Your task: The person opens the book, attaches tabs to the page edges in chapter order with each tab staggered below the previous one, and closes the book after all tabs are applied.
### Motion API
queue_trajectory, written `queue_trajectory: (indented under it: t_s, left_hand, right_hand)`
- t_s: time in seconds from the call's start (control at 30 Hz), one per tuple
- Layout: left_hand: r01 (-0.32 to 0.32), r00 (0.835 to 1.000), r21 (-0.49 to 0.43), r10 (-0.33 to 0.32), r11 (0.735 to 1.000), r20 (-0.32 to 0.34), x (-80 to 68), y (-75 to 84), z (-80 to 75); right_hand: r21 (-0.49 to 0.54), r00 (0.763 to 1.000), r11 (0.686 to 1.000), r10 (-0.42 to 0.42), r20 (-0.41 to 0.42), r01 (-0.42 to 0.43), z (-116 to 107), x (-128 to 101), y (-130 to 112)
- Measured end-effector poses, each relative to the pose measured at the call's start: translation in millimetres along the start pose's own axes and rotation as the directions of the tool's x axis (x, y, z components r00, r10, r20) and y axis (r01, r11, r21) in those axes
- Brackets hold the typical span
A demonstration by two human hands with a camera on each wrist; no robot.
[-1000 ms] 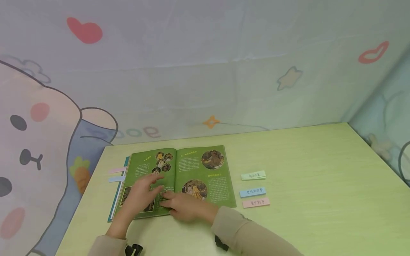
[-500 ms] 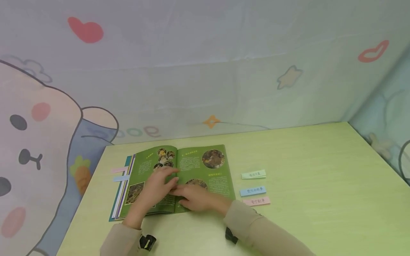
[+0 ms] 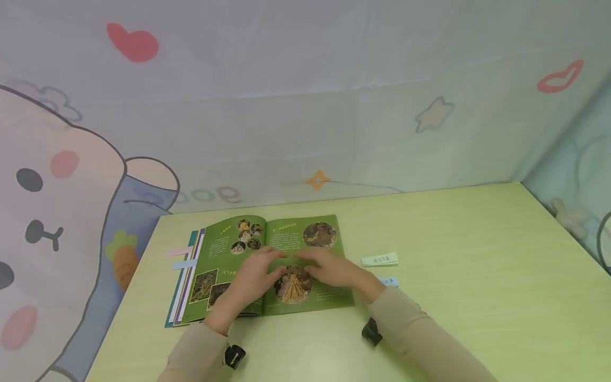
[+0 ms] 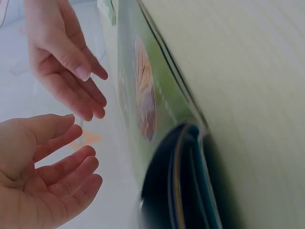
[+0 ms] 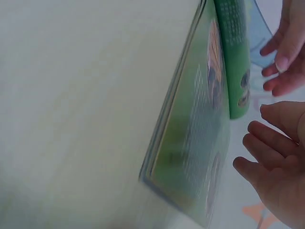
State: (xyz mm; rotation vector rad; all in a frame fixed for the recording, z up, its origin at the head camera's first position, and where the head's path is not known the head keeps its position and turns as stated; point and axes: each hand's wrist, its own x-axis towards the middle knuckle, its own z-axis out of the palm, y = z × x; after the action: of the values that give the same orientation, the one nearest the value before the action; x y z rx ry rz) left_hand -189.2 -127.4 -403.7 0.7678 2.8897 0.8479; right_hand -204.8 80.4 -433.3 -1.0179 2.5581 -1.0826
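Book (image 3: 267,265): open flat near the table's (image 3: 453,265) left edge, green pages up. Thin, light, floppy; pages tear easily; best lifted by a page's outer edge. Left hand (image 3: 253,273) and right hand (image 3: 334,268) hover above the book, fingers relaxed, holding nothing.

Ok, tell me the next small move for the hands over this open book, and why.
Probably lower both palms onto the open book near the spine and press it flat. The left hand and right hand hover open above the pages, and the wrist views show the pages arching up off the table.
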Motion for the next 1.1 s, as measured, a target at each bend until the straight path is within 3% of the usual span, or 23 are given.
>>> queue_trajectory:
  t_s: [0.2, 0.37, 0.47, 0.6, 0.77, 0.9, 1.1]
  left_hand:
    - [-0.067, 0.996, -0.012, 0.067, 0.998, 0.055, 4.6, 9.0, 12.2]
    - [-0.123, 0.989, 0.010, 0.122, 0.992, 0.079, 7.5, 12.7, 26.8]
    - [-0.157, 0.985, 0.022, 0.155, 0.987, 0.083, 8.1, 13.6, 35.9]
    - [-0.194, 0.976, 0.026, 0.190, 0.981, 0.106, 7.6, 15.8, 44.2]
    - [-0.218, 0.968, 0.041, 0.210, 0.975, 0.140, 6.0, 21.2, 48.8]
    - [-0.186, 0.970, 0.067, 0.173, 0.980, 0.169, 3.2, 24.7, 48.8]
    - [-0.162, 0.970, 0.104, 0.139, 0.981, 0.197, -0.7, 25.4, 48.7]
  right_hand:
    - [-0.041, 0.991, 0.996, 0.080, -0.111, -0.085, -14.2, -16.2, 15.8]
    - [0.044, 0.972, 0.987, 0.163, -0.169, -0.157, -21.5, -27.3, 26.2]
    - [0.142, 0.946, 0.962, 0.259, -0.195, -0.234, -22.9, -31.2, 32.0]
    - [0.277, 0.893, 0.897, 0.404, -0.199, -0.344, -23.4, -35.5, 37.6]
    - [0.486, 0.845, 0.787, 0.509, -0.166, -0.379, -24.9, -39.9, 42.7]
    - [0.594, 0.840, 0.722, 0.525, -0.138, -0.354, -26.5, -41.4, 44.2]
    - [0.666, 0.847, 0.670, 0.521, -0.108, -0.327, -27.7, -41.2, 43.9]
